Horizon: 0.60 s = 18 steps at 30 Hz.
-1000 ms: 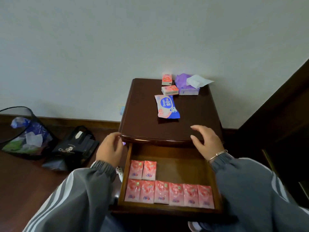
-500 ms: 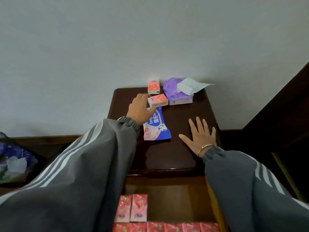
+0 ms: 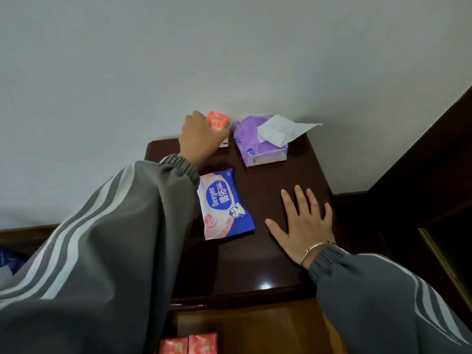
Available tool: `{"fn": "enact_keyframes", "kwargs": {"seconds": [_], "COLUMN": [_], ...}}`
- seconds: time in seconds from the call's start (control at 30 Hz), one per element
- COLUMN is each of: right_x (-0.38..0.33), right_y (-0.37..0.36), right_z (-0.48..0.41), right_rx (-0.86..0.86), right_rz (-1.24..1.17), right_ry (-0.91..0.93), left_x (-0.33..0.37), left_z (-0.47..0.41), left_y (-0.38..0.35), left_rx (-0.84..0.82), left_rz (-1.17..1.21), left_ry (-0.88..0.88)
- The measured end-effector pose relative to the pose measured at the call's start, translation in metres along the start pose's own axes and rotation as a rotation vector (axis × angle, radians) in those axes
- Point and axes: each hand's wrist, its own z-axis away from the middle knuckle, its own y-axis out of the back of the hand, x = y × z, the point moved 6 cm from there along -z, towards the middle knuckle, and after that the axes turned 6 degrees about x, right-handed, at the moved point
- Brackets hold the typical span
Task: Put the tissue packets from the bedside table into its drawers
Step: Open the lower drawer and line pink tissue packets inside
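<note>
My left hand (image 3: 201, 139) reaches to the back of the dark wooden bedside table (image 3: 268, 267) and grips a small red-pink tissue packet (image 3: 218, 120) by the wall. A white edge of another packet (image 3: 225, 144) shows under that hand. My right hand (image 3: 304, 226) lies flat on the tabletop with fingers spread, holding nothing. At the bottom edge the open drawer (image 3: 255, 333) shows two pink tissue packets (image 3: 190, 343); my left sleeve hides the rest of it.
A blue and pink wet-wipe pack (image 3: 226, 206) lies mid-table between my arms. A purple soft tissue pack (image 3: 258, 149) with a white sheet sticking out sits at the back right. Dark wooden furniture (image 3: 421, 175) stands to the right.
My left hand has moved from the nearer red-pink packet further back to the one by the wall and closed on it. My right hand stays flat on the table. The view has moved closer.
</note>
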Motion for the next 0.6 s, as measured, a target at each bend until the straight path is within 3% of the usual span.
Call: {"fn": "enact_keyframes", "kwargs": {"seconds": [0.07,0.37,0.6], "right_x": [0.000,-0.002,-0.001], "right_y": [0.000,0.004,0.003], "right_z": [0.001,-0.001,0.000], "right_rx": [-0.001,-0.013,-0.033], "right_rz": [0.001,-0.031,-0.025], "right_ry": [-0.001,-0.013,-0.012], "left_x": [0.000,-0.011,-0.018], "left_z": [-0.008,-0.030,-0.020], "left_y": [-0.005,-0.049,-0.017], "left_rx": [0.079,0.006,0.140], "left_rz": [-0.018,-0.174,0.000], "left_ry": [0.053,0.114,0.061]}}
